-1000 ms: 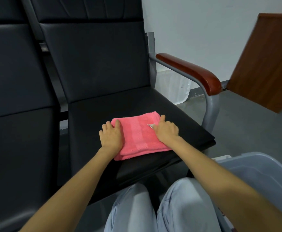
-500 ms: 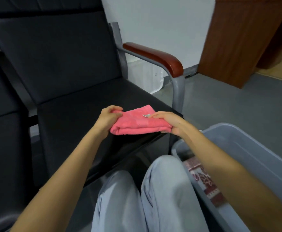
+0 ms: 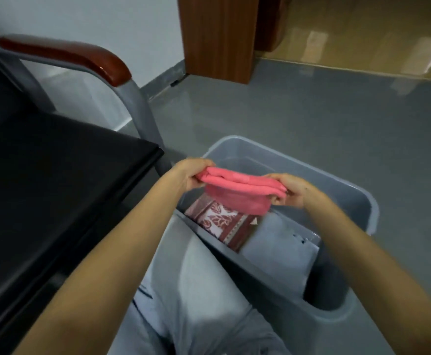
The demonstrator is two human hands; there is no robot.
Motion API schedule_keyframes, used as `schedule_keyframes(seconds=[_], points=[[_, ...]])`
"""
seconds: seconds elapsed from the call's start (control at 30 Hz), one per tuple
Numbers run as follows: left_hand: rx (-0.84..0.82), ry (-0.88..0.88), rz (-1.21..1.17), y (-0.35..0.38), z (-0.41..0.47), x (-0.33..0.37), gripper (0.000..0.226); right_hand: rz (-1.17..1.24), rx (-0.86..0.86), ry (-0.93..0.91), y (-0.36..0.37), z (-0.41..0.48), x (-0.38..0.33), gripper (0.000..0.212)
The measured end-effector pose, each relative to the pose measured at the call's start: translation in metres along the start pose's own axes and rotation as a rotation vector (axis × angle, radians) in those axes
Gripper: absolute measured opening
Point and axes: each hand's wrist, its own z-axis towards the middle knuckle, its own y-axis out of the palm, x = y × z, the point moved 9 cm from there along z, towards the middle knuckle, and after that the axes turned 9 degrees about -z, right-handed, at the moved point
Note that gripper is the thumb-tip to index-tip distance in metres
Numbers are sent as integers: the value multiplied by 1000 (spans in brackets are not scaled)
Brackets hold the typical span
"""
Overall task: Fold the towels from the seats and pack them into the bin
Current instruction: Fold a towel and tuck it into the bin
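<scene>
Our left hand (image 3: 192, 172) pinches the left end of the folded pink towel (image 3: 237, 193), fingers curled over its top edge. Our right hand (image 3: 290, 190) grips the right end the same way. The towel hangs between them, held level over the open grey plastic bin (image 3: 337, 198). Beneath it, on the bin floor by the near-left wall, lies a folded red-and-white patterned towel (image 3: 222, 221). The black chair seat (image 3: 55, 175) sits to the left.

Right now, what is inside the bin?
A folded red patterned towel lies in the bin, beside bare floor. The pink towel, held above by the left hand and right hand, covers its far end; the bin's near wall hides the rest.
</scene>
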Motion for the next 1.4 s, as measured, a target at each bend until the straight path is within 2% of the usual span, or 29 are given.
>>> schedule_keyframes(seconds=[0.1, 0.17, 0.33, 0.37, 0.47, 0.53, 0.6, 0.67, 0.77, 0.83, 0.9, 0.97, 1.03, 1.13, 1.23, 1.3, 1.4], points=[[-21, -45, -17, 29, 15, -23, 29, 36, 102, -12, -32, -4, 23, 31], [-22, -6, -50, 35, 18, -20, 28, 48, 196, -84, -42, -5, 21, 32], [-105, 187, -51, 80, 17, -2, 30, 94, 617, -308, -96, -40, 7, 31], [-125, 210, -20, 90, 17, -4, 32, 80, 674, -297, -105, -46, 12, 28], [-158, 240, 171, 117, 15, -39, 42, -78, 745, -87, -122, -53, 62, 10], [-147, 198, 244, 122, 14, -80, 34, -212, 673, 52, -115, -57, 110, 14], [-122, 56, 222, 117, 12, -128, 16, -239, 536, 180, -96, -60, 163, 20], [-130, 11, 324, 111, 14, -161, 23, -254, 427, 291, -76, -61, 202, 21], [-149, 71, 476, 108, 16, -167, 35, -319, 432, 274, -75, -57, 207, 19], [-152, 173, 643, 110, 13, -150, 32, -410, 406, 240, -75, -52, 196, 11], [-213, 250, 866, 114, 11, -144, 29, -588, 329, 235, -69, -51, 192, 29], [-283, 252, 1105, 112, 7, -154, 27, -913, 294, 257, -64, -51, 197, 38], [-317, 182, 1263, 106, 3, -168, 25, -1196, 321, 164, -52, -52, 193, 38], [-368, 131, 1312, 105, -4, -169, 25, -1210, 478, -163, -30, -55, 167, 30], [-403, 74, 1352, 98, -5, -162, 24, -1201, 345, -396, 15, -54, 154, 38], [-386, 35, 1406, 84, 1, -159, 26, -1418, 295, -495, 41, -54, 151, 42], [-316, 10, 1464, 63, 6, -154, 29, -1675, 361, -629, 54, -55, 147, 45]])
